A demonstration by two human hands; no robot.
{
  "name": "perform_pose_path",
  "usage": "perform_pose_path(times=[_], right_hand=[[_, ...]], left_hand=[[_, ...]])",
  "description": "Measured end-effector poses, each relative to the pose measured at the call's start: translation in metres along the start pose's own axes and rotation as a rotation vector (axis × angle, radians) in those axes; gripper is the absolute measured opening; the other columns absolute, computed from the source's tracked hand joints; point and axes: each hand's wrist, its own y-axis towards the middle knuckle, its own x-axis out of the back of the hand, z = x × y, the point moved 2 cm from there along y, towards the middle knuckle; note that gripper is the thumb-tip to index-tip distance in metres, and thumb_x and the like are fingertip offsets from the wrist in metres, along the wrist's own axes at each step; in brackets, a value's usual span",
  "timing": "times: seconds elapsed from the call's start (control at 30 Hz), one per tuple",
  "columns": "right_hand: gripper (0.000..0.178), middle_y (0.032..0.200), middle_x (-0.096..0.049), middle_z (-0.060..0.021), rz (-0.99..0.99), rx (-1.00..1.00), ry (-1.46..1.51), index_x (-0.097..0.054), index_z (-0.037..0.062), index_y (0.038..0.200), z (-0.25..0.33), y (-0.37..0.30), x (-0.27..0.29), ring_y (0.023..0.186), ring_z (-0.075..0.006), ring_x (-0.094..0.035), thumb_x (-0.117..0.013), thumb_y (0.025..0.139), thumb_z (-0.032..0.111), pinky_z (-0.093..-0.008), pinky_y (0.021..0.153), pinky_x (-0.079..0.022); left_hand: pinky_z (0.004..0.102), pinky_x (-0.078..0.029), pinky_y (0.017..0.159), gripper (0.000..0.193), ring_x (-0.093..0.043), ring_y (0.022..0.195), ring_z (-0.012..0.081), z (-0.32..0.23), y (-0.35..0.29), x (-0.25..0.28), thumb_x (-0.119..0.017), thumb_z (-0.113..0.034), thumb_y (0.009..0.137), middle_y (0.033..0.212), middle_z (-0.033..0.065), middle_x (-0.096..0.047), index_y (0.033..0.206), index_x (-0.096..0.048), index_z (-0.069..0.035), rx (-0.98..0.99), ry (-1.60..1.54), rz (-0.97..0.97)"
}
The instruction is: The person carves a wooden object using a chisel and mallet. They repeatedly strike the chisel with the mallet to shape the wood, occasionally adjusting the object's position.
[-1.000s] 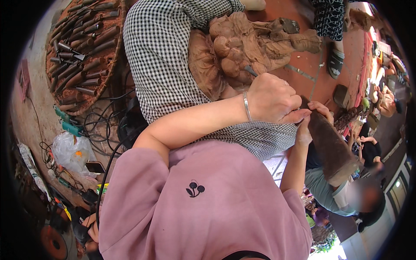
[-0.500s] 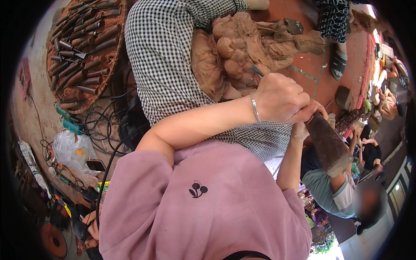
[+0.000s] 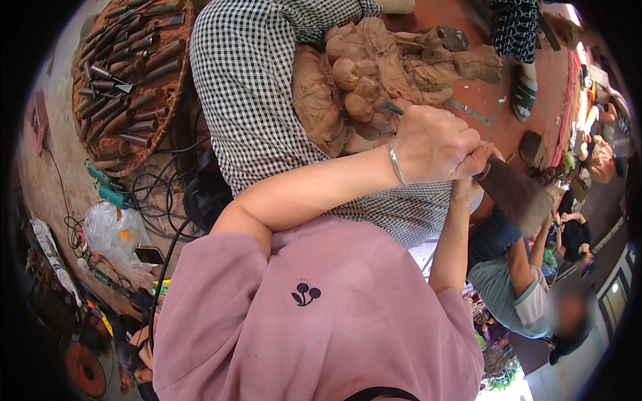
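A brown wooden carving [image 3: 374, 73] of rounded figures and folds lies across my lap, against the black-and-white checked cloth over my legs. My left hand [image 3: 438, 144], a silver bangle at its wrist, is closed around a chisel [image 3: 392, 107]; the blade's tip reaches the carving's rounded forms, and the fist hides the handle. Just behind and to the right, my right hand [image 3: 475, 175] is closed on a wooden mallet [image 3: 515, 194], partly covered by the left fist. The mallet's thick block points down and to the right, slightly blurred.
On the left, a round woven tray [image 3: 175, 100] holds reddish shavings and several chisels. Below it lie black cables [image 3: 150, 200], a clear plastic bag [image 3: 114, 230] and a phone [image 3: 148, 255]. A sandalled foot [image 3: 525, 100] stands at upper right; a person in a grey-green shirt [image 3: 501, 294] sits at right.
The mallet has swung up and slightly right, along with my right hand. My left fist and the chisel have shifted a little up and left, with the blade still at the carving.
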Motion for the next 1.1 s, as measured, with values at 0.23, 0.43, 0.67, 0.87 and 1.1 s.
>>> perform_pose_path(times=[0.23, 0.43, 0.67, 0.87, 1.1], right_hand=[[0.033, 0.104, -0.056, -0.007, 0.136, 0.16, -0.647, -0.05, 0.004, 0.11, 0.003, 0.001, 0.005, 0.098, -0.0183, -0.056, -0.071, 0.085, 0.012, -0.0326, 0.091, -0.045], [0.037, 0.103, -0.056, -0.0091, 0.162, 0.153, -0.68, -0.046, 0.0034, 0.112, -0.001, -0.002, 0.015, 0.097, -0.0186, -0.056, -0.07, 0.086, 0.014, -0.0328, 0.089, -0.046], [0.035, 0.101, -0.055, -0.0105, 0.158, 0.203, -0.477, -0.043, 0.0052, 0.106, 0.005, -0.007, -0.001, 0.092, -0.0186, -0.056, -0.07, 0.086, 0.016, -0.0316, 0.085, -0.046], [0.039, 0.097, -0.055, -0.0107, 0.13, 0.286, -0.437, -0.042, 0.0052, 0.105, 0.028, -0.011, -0.027, 0.093, -0.019, -0.055, -0.072, 0.086, 0.019, -0.0341, 0.087, -0.045], [0.03, 0.099, -0.056, -0.008, 0.145, 0.257, -0.743, -0.048, 0.0043, 0.105, 0.053, -0.016, -0.044, 0.091, -0.0176, -0.055, -0.069, 0.087, 0.015, -0.0309, 0.085, -0.045]], left_hand=[[0.0326, -0.042, 0.041, 0.041, -0.055, 0.043, 0.0214, 0.0, -0.002, -0.001, -0.064, -0.034, 0.085, 0.048, 0.0031, -0.052, 0.051, -0.054, -0.013, 0.01, -0.006, 0.031], [0.0326, -0.041, 0.04, 0.04, -0.055, 0.043, 0.0209, 0.001, -0.003, -0.001, -0.064, -0.033, 0.084, 0.048, 0.0026, -0.052, 0.051, -0.053, -0.014, 0.006, 0.001, 0.027], [0.0329, -0.04, 0.041, 0.037, -0.054, 0.042, 0.0191, 0.001, -0.006, 0.008, -0.062, -0.031, 0.084, 0.048, 0.0006, -0.05, 0.052, -0.053, -0.015, -0.052, -0.01, 0.06], [0.0328, -0.04, 0.041, 0.037, -0.054, 0.043, 0.0181, -0.001, -0.01, 0.007, -0.062, -0.031, 0.084, 0.048, 0.0003, -0.05, 0.052, -0.053, -0.015, -0.056, -0.047, 0.071], [0.0324, -0.04, 0.042, 0.035, -0.054, 0.043, 0.0186, -0.001, -0.008, 0.01, -0.062, -0.029, 0.083, 0.048, 0.0007, -0.05, 0.052, -0.053, -0.015, -0.047, -0.056, 0.075]])
